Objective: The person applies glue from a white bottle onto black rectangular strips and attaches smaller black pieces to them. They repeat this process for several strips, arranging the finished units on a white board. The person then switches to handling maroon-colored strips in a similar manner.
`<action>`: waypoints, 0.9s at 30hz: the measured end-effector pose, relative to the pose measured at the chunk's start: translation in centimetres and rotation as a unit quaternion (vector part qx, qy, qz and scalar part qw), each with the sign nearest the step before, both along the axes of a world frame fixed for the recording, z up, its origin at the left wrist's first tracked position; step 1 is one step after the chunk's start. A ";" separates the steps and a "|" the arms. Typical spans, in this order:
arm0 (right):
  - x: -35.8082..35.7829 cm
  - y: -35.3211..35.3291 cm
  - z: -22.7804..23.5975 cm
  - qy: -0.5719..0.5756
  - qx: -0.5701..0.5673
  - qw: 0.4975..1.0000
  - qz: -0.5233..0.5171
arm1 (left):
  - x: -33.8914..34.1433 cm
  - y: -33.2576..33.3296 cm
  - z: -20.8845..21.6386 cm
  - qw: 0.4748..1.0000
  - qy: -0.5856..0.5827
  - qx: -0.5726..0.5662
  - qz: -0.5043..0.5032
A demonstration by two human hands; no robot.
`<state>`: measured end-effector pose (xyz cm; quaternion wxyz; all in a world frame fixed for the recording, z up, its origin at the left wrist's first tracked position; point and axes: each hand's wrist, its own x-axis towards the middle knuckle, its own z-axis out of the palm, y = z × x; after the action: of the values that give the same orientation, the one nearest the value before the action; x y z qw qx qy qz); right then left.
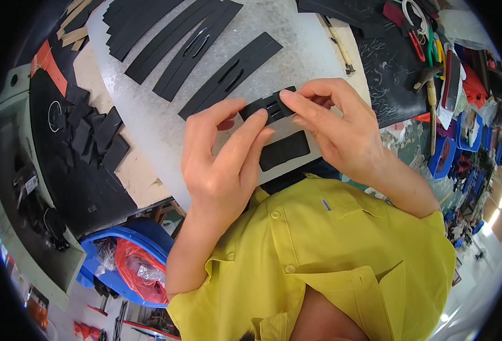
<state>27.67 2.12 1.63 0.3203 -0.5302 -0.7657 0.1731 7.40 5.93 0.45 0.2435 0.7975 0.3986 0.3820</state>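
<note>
Between my two hands is a small black piece of sheet material (273, 108) with narrow slots in its middle. My left hand (219, 150) pinches its left end between thumb and fingers. At its right end, my right hand (342, 122) presses with the thumb on top, the other fingers partly hidden behind. Just below lies a flat black rectangular piece (285, 150) on the pale board. Beyond my hands rests a long curved black strip (232, 74) with two slots. Another slotted strip (197, 48) lies farther left.
The pale work board (148, 113) carries a fanned stack of black strips (134, 25) at the far left. Loose black pieces (89, 131) are heaped left of it. A hammer (431, 91) and other tools lie at right. A blue bin (120, 278) with red plastic stands lower left.
</note>
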 end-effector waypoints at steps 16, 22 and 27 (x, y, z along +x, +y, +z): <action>0.3 -0.2 -0.8 -0.076 0.046 0.995 0.046 | -0.4 0.1 -0.3 0.998 0.057 0.011 -0.037; 0.4 0.0 -0.8 -0.116 0.061 0.990 0.058 | -0.2 0.1 -0.2 0.997 0.064 0.006 -0.031; 0.2 0.0 -0.6 -0.167 0.075 0.981 0.061 | -0.4 0.2 0.0 0.988 0.127 0.054 -0.062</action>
<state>27.82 2.12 1.04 0.2160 -0.4785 -0.8500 0.0430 7.02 6.15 0.44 0.1706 0.8748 0.3546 0.2827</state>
